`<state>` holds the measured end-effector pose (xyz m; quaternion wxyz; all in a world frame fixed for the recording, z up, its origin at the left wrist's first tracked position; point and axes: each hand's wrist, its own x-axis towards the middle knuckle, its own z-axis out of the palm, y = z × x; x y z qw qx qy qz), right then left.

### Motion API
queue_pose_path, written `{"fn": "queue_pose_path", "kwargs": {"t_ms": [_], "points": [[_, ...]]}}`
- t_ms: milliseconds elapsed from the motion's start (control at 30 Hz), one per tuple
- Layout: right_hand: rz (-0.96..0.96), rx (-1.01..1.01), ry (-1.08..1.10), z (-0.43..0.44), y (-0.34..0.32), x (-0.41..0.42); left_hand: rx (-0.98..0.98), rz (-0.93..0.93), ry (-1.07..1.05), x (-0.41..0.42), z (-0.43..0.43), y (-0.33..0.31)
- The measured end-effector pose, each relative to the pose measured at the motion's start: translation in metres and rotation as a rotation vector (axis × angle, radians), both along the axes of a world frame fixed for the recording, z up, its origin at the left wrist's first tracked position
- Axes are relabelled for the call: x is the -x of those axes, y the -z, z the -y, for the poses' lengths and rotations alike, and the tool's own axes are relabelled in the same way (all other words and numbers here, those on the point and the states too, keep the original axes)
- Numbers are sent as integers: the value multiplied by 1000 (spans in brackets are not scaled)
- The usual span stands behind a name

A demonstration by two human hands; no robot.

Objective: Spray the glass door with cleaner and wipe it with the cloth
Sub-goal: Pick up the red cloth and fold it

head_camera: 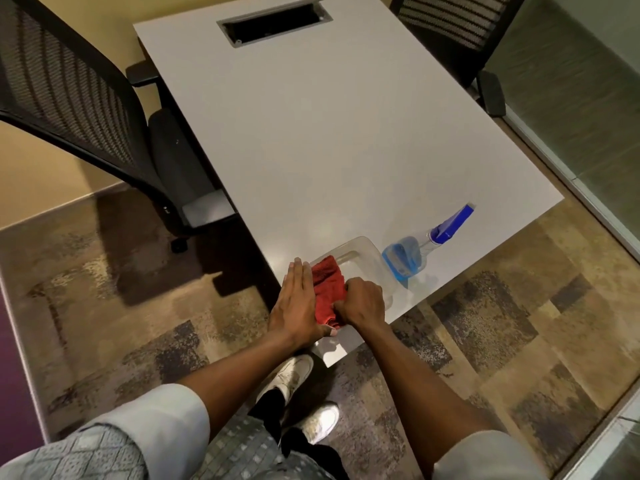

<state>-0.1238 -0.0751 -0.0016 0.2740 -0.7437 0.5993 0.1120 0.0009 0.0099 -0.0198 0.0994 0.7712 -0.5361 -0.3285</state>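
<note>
A red cloth (328, 285) lies in a clear plastic tray (360, 252) at the near corner of the white table (329, 133). My left hand (298, 299) lies flat with straight fingers along the cloth's left side. My right hand (362, 303) has its fingers curled on the cloth's right edge, gripping it. A spray bottle (419, 249) with blue liquid and a blue trigger head lies on its side just right of the tray. A glass wall (581, 81) runs along the right side of the room.
Two black mesh office chairs (79, 98) (460, 26) stand at the table's left and far right. A cable slot (273, 24) is cut into the far tabletop. Patterned carpet (485, 323) surrounds the table, and my white shoes (294, 375) stand under its near corner.
</note>
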Motion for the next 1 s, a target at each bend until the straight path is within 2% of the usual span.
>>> {"fn": "queue_pose_path", "kwargs": {"t_ms": [167, 300, 400, 567, 633, 700, 800, 900, 1000], "points": [[223, 50, 223, -8, -22, 8, -28, 15, 25, -1, 0, -13], [362, 81, 485, -14, -46, 26, -84, 72, 77, 0, 1, -19], [537, 56, 673, -22, -64, 45, -122, 109, 104, 1, 5, -21], [781, 67, 754, -48, -101, 82, -111, 158, 133, -1, 12, -33], [827, 81, 704, -59, -114, 97, -77, 58, 152, 1, 20, -45], [832, 141, 623, -68, -124, 113, 85, -109, 201, 4, 30, -60], [802, 265, 529, -83, -140, 138, 327, -325, 493, 17, 49, -87], [770, 352, 529, -104, -155, 161, 271, -457, 786, 41, 71, -120], [727, 405, 601, -129, -164, 184, 223, -613, 905, 74, 87, -134]]}}
